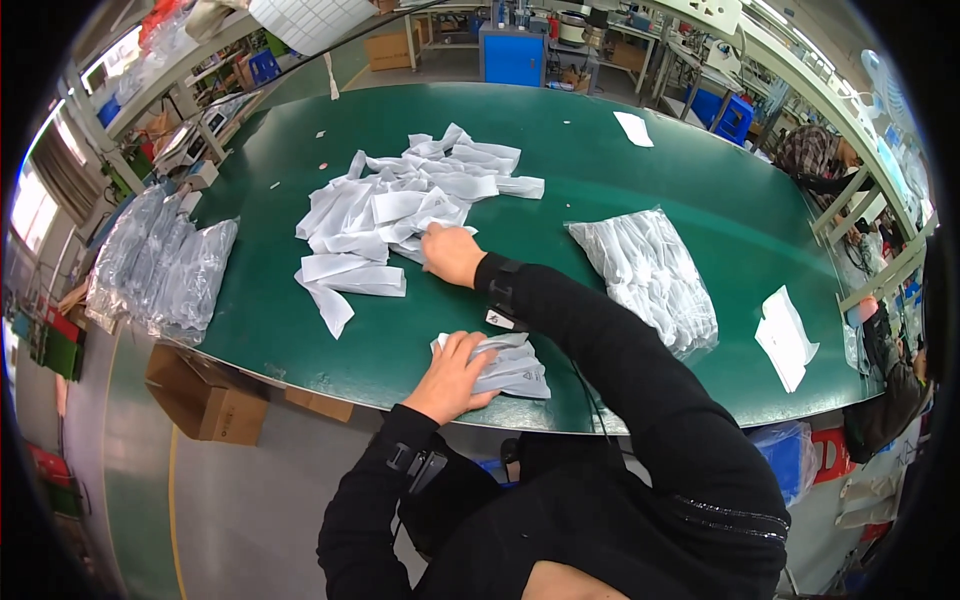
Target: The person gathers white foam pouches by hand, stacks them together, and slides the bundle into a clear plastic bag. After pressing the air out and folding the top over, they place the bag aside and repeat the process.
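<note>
A loose heap of folded white strips [345, 215], paper or thin cloth, lies on the green table [560, 130] left of centre. At the heap's near right edge, my right hand [452, 255] has its fingers curled down onto a strip; the fingertips are partly hidden. Closer to me, a small flat stack of similar strips [515, 368] rests by the table's front edge. My left hand [450, 380] grips the left end of this stack, thumb along its near side and fingers over the top.
Right of my right forearm lies a transparent bag packed with white strips [650, 270]. More filled plastic bags [165, 265] sit at the table's left edge. White sheets [786, 338] lie at the right, another [633, 129] at the back. An open cardboard box [215, 400] stands below the left edge.
</note>
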The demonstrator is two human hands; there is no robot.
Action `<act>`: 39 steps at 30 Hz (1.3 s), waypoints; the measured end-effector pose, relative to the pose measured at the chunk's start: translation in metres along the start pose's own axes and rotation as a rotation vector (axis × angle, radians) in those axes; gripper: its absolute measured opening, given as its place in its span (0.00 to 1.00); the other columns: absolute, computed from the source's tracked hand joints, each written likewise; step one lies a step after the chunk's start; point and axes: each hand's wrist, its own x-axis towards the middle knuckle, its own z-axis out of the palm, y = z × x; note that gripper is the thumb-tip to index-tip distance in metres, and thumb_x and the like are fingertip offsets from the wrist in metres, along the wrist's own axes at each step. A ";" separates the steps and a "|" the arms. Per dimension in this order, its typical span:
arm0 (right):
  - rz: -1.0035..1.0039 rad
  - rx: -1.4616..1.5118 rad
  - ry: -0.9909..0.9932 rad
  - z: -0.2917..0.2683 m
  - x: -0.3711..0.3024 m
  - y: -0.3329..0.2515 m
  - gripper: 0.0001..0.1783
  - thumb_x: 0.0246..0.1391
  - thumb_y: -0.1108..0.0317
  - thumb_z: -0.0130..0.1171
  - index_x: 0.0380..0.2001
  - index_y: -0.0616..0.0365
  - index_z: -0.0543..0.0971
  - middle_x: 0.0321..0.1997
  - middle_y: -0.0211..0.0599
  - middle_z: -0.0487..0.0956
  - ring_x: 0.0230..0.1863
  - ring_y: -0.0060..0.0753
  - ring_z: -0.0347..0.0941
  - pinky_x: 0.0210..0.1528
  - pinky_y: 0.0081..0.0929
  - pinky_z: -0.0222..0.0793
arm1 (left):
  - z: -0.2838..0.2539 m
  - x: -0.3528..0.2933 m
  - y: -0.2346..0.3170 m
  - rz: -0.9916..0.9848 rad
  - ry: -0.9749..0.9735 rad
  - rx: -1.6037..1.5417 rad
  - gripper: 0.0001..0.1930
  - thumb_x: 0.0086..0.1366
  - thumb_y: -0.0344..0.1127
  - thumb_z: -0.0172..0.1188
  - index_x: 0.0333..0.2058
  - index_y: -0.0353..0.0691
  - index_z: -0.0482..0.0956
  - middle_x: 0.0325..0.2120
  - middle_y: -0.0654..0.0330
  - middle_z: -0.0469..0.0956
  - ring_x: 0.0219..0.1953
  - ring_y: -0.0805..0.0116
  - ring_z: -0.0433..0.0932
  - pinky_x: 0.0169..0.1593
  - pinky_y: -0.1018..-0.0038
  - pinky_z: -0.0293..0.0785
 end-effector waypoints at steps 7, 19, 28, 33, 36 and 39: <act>-0.068 -0.120 -0.299 -0.022 -0.038 -0.012 0.10 0.41 0.69 0.55 0.27 0.63 0.78 0.33 0.48 0.76 0.30 0.54 0.76 0.32 0.44 0.73 | -0.004 -0.019 -0.009 -0.019 0.090 -0.221 0.38 0.41 0.36 0.74 0.54 0.41 0.69 0.59 0.48 0.59 0.62 0.44 0.56 0.61 0.50 0.58; 0.062 0.446 -0.332 -0.073 -0.153 -0.045 0.31 0.50 0.50 0.60 0.48 0.67 0.75 0.45 0.54 0.74 0.50 0.54 0.70 0.49 0.44 0.68 | 0.001 -0.008 -0.022 -0.031 0.082 -0.150 0.45 0.38 0.38 0.74 0.57 0.40 0.63 0.62 0.42 0.53 0.65 0.37 0.49 0.67 0.52 0.50; 0.033 0.251 -0.052 -0.065 -0.183 -0.083 0.52 0.34 0.51 0.75 0.61 0.61 0.62 0.50 0.57 0.66 0.49 0.55 0.63 0.48 0.47 0.62 | 0.007 -0.010 -0.002 -0.003 0.213 -0.252 0.45 0.49 0.41 0.65 0.62 0.35 0.52 0.62 0.42 0.54 0.64 0.40 0.52 0.66 0.54 0.49; 0.048 0.282 -0.038 -0.065 -0.196 -0.089 0.49 0.37 0.53 0.73 0.61 0.58 0.64 0.47 0.54 0.66 0.48 0.53 0.63 0.46 0.43 0.63 | 0.020 -0.006 0.013 -0.072 0.286 -0.229 0.38 0.54 0.40 0.62 0.61 0.34 0.57 0.59 0.42 0.60 0.62 0.41 0.56 0.65 0.55 0.53; 0.111 0.327 -0.031 -0.076 -0.215 -0.084 0.47 0.38 0.55 0.73 0.62 0.56 0.64 0.47 0.55 0.66 0.49 0.55 0.63 0.48 0.44 0.65 | 0.036 0.004 0.020 -0.081 0.303 -0.185 0.29 0.59 0.37 0.59 0.58 0.34 0.64 0.56 0.44 0.65 0.59 0.43 0.62 0.62 0.56 0.58; 0.190 0.380 -0.034 -0.101 -0.252 -0.084 0.47 0.39 0.56 0.73 0.63 0.53 0.64 0.48 0.56 0.66 0.50 0.57 0.63 0.49 0.44 0.66 | 0.038 0.025 0.055 0.002 0.247 -0.243 0.25 0.60 0.37 0.59 0.55 0.33 0.68 0.55 0.45 0.67 0.57 0.43 0.64 0.61 0.56 0.60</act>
